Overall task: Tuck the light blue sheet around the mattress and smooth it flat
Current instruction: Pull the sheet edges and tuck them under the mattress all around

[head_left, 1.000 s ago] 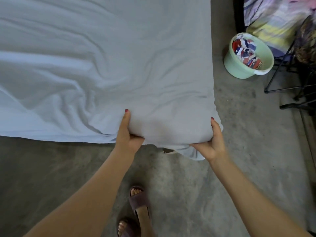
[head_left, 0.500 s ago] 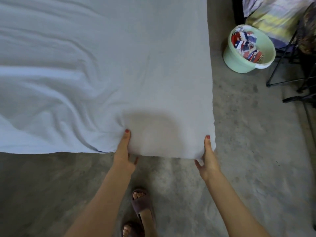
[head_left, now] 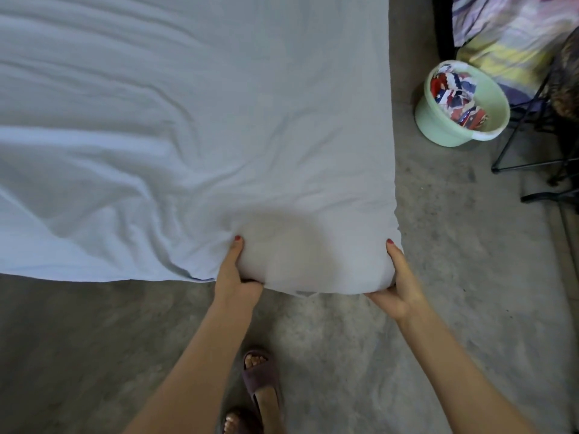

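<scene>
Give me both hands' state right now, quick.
Left hand: closed, gripping the sheet-covered mattress corner, thumb on top.
Right hand: closed, gripping the same corner at its outer side.

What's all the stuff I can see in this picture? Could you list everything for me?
sheet: one, light blue, wrinkled, spread over the mattress
floor: grey concrete, near side and right
basin: one, pale green, on the floor at right, holding red, white and blue pieces
striped fabric: purple and yellow, top right
black frame: thin metal legs, far right
slippers: two, mauve, on the feet at bottom
left hand: grips the covered corner
right hand: grips the same corner
</scene>
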